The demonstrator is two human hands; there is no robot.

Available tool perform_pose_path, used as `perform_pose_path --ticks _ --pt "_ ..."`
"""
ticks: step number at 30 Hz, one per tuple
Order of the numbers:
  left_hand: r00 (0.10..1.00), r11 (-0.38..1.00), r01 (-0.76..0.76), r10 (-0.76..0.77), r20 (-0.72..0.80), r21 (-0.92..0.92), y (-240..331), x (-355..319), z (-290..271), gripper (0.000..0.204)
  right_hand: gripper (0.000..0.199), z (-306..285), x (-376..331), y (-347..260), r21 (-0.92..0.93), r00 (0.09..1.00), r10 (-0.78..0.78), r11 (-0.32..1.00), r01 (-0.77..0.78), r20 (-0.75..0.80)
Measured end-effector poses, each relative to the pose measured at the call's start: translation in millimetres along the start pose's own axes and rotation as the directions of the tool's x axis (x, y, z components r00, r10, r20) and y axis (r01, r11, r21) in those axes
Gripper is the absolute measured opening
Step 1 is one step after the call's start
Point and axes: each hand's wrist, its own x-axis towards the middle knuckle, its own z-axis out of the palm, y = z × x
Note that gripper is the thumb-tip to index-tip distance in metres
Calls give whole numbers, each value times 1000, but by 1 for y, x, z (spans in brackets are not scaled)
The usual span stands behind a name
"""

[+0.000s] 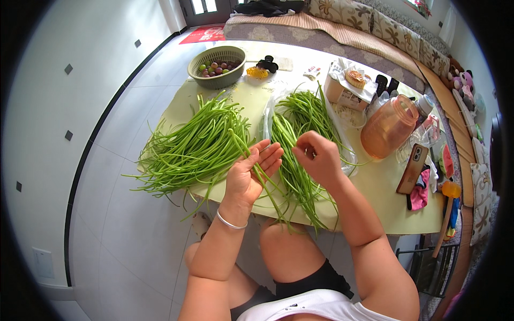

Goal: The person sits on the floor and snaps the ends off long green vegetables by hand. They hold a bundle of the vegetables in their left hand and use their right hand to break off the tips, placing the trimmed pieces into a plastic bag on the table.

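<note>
Two heaps of long, thin green vegetable stems lie on the table. The left heap (198,142) is loose and spreads toward the near edge. The right heap (292,125) rests partly on a clear plastic bag (266,120). My left hand (251,168) is between them, palm up, with a few green stems (242,143) pinned under its thumb and its fingers stretched out. Over the right heap, my right hand (319,155) has its fingertips pinched together. Whatever may be in that pinch is too small to tell.
Behind the left heap stands a green colander (217,80) of grapes, beside a black hair clip (267,64). On the right are a tissue box (348,96), an orange plastic jug (386,128) and a phone (413,169). A sofa (321,40) lines the far side.
</note>
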Motion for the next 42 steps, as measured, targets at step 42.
perform_pose_path --ticks 42 --pt "1000 1000 -2 2 -27 -17 41 -12 -14 18 30 5 9 52 -232 933 328 929 -289 150"
